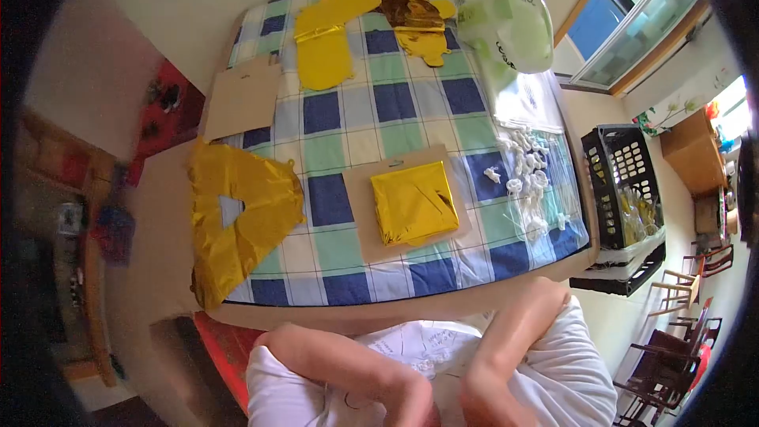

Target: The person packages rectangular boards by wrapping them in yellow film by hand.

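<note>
Both forearms bend back toward my chest. My left hand (411, 409) and my right hand (494, 407) are at the bottom edge, cut off by the frame, with their fingers hidden. In front of me, a folded gold foil balloon (415, 202) lies on a cardboard sheet (364, 229) near the table's front edge. Left of it is a flat gold foil balloon shaped like an A (273, 225). More flat gold foil balloons (324, 51) lie at the far side. Neither hand visibly touches any of these.
A checked cloth (395, 103) covers the table. A second cardboard sheet (241, 99) lies at the left. On the right are white string bundles (534, 162) and a pale green plastic bag (506, 28). Beyond the right edge stand a black crate (624, 158) and chairs (672, 348).
</note>
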A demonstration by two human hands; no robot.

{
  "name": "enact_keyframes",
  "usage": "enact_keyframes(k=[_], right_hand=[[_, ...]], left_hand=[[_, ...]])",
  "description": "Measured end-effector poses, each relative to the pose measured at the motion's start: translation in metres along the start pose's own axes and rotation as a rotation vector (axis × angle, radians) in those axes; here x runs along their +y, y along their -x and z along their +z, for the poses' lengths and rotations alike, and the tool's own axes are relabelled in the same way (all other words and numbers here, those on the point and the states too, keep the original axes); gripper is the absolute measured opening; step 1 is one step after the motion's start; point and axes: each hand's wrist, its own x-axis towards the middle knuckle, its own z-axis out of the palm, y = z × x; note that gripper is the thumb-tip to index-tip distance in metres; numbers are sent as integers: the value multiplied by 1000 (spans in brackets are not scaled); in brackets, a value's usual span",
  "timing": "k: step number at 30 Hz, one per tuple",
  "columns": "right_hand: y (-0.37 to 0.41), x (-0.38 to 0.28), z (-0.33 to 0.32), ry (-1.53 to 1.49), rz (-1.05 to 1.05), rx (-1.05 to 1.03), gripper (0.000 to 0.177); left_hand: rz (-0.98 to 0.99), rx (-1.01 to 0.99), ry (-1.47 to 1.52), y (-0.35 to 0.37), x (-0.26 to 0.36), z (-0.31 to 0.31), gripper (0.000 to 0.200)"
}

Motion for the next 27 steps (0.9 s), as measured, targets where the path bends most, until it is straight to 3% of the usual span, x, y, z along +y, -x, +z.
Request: enact_keyframes(k=[2, 5, 8, 11, 13, 21, 24, 27], right_hand=[[9, -3, -21, 92, 278, -226, 44], [36, 9, -50, 370, 619, -572, 45], [86, 41, -79, 715, 830, -782, 45], [147, 71, -107, 1001, 1002, -845, 36], [186, 72, -116, 1077, 1031, -830, 40], [207, 84, -117, 1043, 1125, -622, 38], [190, 82, -123, 1093, 1189, -310, 44], [203, 78, -140, 1104, 1314, -217, 48]], left_hand=[[14, -4, -70, 2, -5, 0, 42], [-6, 97, -525, 27, -26, -9, 44], [-213, 227, -1243, 75, -73, -34, 46], [-509, 198, -1376, 105, -112, -63, 47], [-659, 172, -1378, 115, -129, -75, 46], [-698, 171, -1379, 129, -155, -84, 47], [-725, 208, -1436, 133, -159, -84, 49], [-723, 244, -1466, 133, -160, -84, 50]])
